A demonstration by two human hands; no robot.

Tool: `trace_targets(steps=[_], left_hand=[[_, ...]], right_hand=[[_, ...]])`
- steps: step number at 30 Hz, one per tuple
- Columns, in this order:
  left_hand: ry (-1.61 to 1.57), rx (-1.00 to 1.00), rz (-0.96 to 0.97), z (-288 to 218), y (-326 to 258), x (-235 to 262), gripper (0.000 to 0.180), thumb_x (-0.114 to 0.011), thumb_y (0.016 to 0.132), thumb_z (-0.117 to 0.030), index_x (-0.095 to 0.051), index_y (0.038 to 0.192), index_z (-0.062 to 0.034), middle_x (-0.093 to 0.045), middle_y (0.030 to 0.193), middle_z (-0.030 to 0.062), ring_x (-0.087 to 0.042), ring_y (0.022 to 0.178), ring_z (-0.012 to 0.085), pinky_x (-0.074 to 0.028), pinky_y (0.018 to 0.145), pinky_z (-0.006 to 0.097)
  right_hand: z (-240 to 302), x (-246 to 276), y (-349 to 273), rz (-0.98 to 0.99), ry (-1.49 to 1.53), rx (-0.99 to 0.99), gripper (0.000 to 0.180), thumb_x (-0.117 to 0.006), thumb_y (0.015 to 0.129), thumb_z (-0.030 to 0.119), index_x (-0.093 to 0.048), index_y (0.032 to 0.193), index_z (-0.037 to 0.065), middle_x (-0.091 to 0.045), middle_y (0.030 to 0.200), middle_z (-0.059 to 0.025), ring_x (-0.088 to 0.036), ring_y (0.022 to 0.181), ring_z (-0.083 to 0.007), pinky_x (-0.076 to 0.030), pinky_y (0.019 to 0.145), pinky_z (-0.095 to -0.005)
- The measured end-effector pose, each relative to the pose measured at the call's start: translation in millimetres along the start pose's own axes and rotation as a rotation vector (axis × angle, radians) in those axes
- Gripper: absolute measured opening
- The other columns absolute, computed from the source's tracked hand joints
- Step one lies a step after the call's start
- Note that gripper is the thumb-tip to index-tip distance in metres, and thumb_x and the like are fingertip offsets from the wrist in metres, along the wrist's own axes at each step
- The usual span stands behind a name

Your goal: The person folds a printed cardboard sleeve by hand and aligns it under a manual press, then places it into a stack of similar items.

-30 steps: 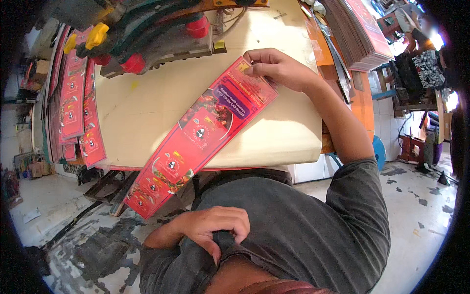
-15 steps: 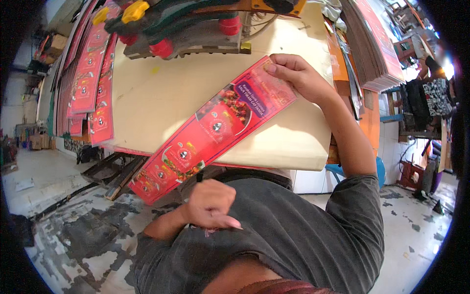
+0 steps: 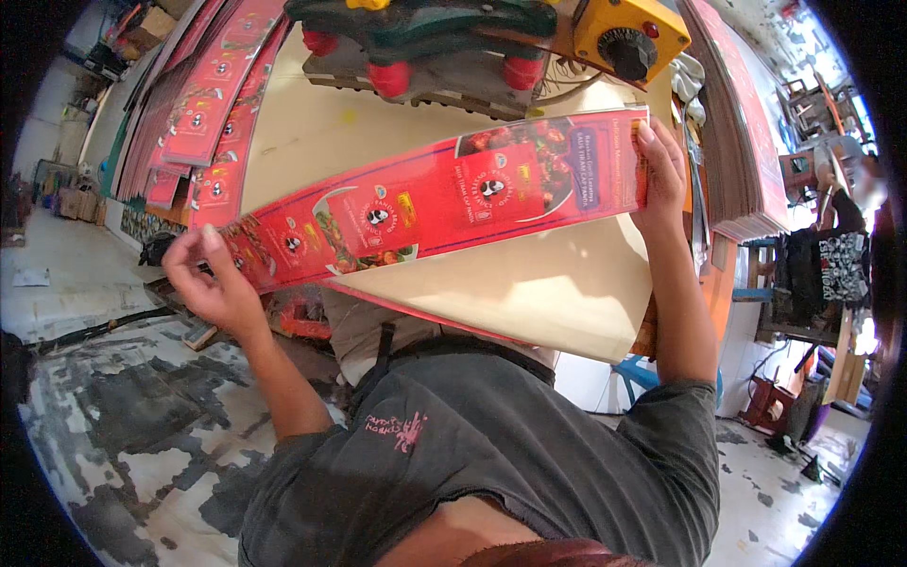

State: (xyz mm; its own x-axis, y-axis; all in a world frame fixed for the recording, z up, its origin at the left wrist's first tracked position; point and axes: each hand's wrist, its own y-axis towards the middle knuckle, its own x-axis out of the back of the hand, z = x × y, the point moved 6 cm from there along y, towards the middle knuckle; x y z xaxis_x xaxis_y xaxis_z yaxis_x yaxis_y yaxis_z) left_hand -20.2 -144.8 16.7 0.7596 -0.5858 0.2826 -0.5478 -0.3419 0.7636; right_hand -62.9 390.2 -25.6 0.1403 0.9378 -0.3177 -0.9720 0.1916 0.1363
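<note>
A long red printed strip [image 3: 439, 203] of glossy sheet, with food pictures and round emblems, stretches across in front of me, its right end higher than its left. My right hand [image 3: 661, 180] pinches the wide right end, thumb on the face. At the narrower left end, my left hand [image 3: 217, 283] has its thumb and fingers closed on the edge. Below the strip lies a cream sheet [image 3: 529, 283] covering the worktable, its near edge bent over.
A dark green and black machine [image 3: 425, 47] with red knobs stands at the back of the table, beside a yellow control box [image 3: 628, 42] with a black dial. Stacks of red printed strips lie at left [image 3: 213, 104] and right [image 3: 737, 123]. Worn floor [image 3: 142, 416] shows below.
My left hand has moved from in front of my chest out to the strip's left end and taken hold. The strip has swung up closer to level, and my right hand has shifted right.
</note>
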Motion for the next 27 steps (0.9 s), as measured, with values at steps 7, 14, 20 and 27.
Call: trace_targets(steps=[7, 14, 20, 27], left_hand=[[-0.091, 0.392, 0.005, 93.6, 6.8, 6.4, 0.044, -0.064, 0.106, -0.035, -0.058, 0.128, 0.0016, -0.067, 0.12, 0.0095, -0.063, 0.107, 0.0168, -0.049, 0.098, 0.035], [-0.498, 0.652, 0.141, 101.0, 4.0, -24.3, 0.031, -0.064, 0.106, -0.03, -0.066, 0.114, -0.0002, -0.068, 0.111, 0.0043, -0.062, 0.1, 0.0112, -0.051, 0.094, 0.032], [-0.515, 0.607, 0.163, 107.4, 13.5, -52.7, 0.038, -0.064, 0.106, -0.029, -0.064, 0.129, 0.0024, -0.067, 0.124, 0.0083, -0.061, 0.11, 0.013, -0.05, 0.098, 0.032], [-0.208, 0.292, 0.462, 87.3, 45.3, -102.6, 0.043, -0.063, 0.106, -0.024, -0.059, 0.14, 0.0015, -0.067, 0.122, 0.0057, -0.06, 0.107, 0.0107, -0.047, 0.098, 0.028]], right_hand=[[14.8, 0.0, -1.5, -0.048, 0.138, 0.082, 0.027, -0.056, 0.105, 0.023, -0.064, 0.117, 0.0, -0.07, 0.106, -0.0068, -0.067, 0.093, -0.0111, -0.054, 0.081, -0.0269], [37.9, 22.0, 3.4, 0.041, 0.016, 0.1, 0.044, -0.06, 0.095, 0.029, -0.062, 0.125, -0.003, -0.07, 0.111, -0.0109, -0.066, 0.101, -0.0153, -0.051, 0.089, -0.0288], [76.6, 5.7, -7.4, 0.105, -0.068, 0.054, 0.039, -0.067, 0.083, 0.032, -0.063, 0.106, 0.001, -0.067, 0.095, -0.0072, -0.065, 0.086, -0.0148, -0.052, 0.078, -0.0287], [91.1, 45.9, -7.9, 0.435, -0.126, -0.046, 0.025, -0.073, 0.087, 0.025, -0.065, 0.094, 0.002, -0.069, 0.087, -0.0032, -0.064, 0.078, -0.0081, -0.052, 0.075, -0.0237]])
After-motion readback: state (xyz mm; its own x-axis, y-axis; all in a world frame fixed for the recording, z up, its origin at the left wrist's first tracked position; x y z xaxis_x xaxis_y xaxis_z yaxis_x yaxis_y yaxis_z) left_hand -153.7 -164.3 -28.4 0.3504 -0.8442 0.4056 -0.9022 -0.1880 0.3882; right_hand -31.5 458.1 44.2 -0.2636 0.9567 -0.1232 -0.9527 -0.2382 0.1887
